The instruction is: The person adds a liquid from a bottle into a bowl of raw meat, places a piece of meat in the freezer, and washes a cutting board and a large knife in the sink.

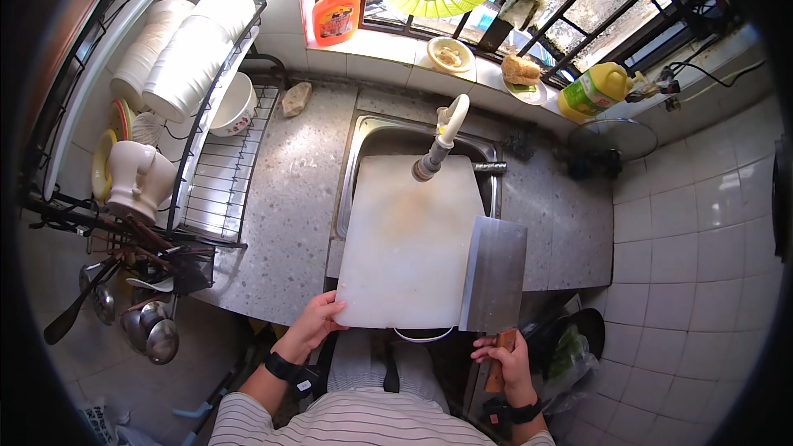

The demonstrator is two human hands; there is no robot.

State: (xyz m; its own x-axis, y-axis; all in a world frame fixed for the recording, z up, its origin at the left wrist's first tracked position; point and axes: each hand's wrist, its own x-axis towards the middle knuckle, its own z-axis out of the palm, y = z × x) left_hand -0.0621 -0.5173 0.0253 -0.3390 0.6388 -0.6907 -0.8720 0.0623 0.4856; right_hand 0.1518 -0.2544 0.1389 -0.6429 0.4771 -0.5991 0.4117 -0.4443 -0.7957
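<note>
A white plastic cutting board point(409, 248) spans the steel sink point(360, 136), hiding most of its basin. My left hand point(317, 317) grips the board's near left corner, thumb on the top face. In my right hand point(509, 359) is the wooden handle of a cleaver point(495, 275). Its broad steel blade points away from me along the board's right edge; whether it touches the board I cannot tell. Above the far end of the board hangs the faucet point(441, 142). A white handle loop point(424, 336) shows at the board's near edge.
On the left stands a dish rack point(214, 198) with cups and bowls, ladles point(162, 341) hanging below. A stone point(297, 99) lies on the counter point(297, 198). The sill holds an orange spray bottle point(336, 6), small dishes and a yellow jug point(595, 91). A glass lid point(613, 138) leans at right.
</note>
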